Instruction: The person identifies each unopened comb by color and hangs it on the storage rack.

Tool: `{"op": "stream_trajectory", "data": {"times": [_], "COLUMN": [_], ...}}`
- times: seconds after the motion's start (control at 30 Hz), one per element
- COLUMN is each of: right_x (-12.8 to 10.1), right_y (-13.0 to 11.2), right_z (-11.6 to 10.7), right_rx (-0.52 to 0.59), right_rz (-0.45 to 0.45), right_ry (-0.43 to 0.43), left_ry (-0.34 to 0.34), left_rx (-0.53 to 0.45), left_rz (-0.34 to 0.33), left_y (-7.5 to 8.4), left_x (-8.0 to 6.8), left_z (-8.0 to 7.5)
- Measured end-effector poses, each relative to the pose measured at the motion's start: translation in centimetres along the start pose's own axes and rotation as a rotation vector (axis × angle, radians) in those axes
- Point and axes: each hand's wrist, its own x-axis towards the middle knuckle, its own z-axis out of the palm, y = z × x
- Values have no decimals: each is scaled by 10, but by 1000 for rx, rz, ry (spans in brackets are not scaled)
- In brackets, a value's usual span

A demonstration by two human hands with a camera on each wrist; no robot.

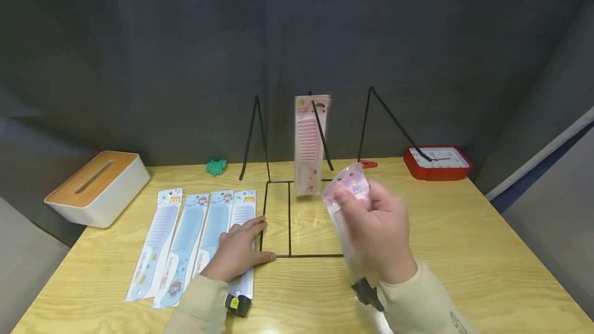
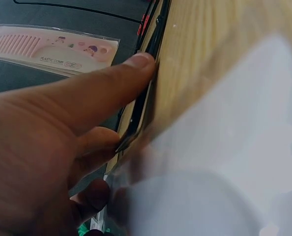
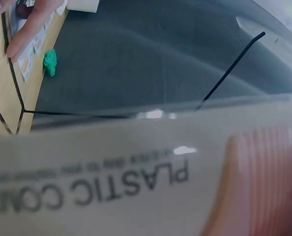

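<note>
My right hand (image 1: 378, 226) grips a packaged pink comb (image 1: 345, 189) near the top of its clear sleeve, raised over the table. In the right wrist view the sleeve's printed card (image 3: 87, 196) fills the lower part. A black wire rack (image 1: 290, 220) stands ahead, with other packaged pink combs (image 1: 307, 143) hanging on its middle hook. On the rack's near left corner rests my left hand (image 1: 238, 249), thumb by the front bar and fingers extended to the side bar. Packaged blue combs (image 1: 185, 246) lie in a row on the left, one partly under that hand.
A white tissue box (image 1: 111, 200) with a wooden lid stands at the left, and a red clock (image 1: 438, 164) at the back right. Behind the rack lie a green bundle (image 1: 215, 167) and a red clip (image 1: 368, 164). Bare rack hooks (image 1: 250, 133) project at both sides.
</note>
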Motion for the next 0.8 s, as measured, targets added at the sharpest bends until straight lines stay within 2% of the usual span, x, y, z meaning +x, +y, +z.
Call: {"op": "stream_trajectory", "data": {"times": [0.1,0.2,0.33,0.53,0.8], "right_x": [3,7,12,25,70], "right_y": [-3,-3,0,14,44], "right_z": [4,8,12,19,43], "right_rx": [11,30,10,-71,-84], "right_rz": [-41,-31,20,179,242], "right_ry": [37,38,15,19,9], "left_ry": [2,-2,-2,3,5], "left_rx": [4,5,2,14,23], "left_rz": [3,1,1,10,8], "left_y": [1,0,0,2,1], "left_x": [1,1,1,3,2], "left_z": [0,0,0,0,1]}}
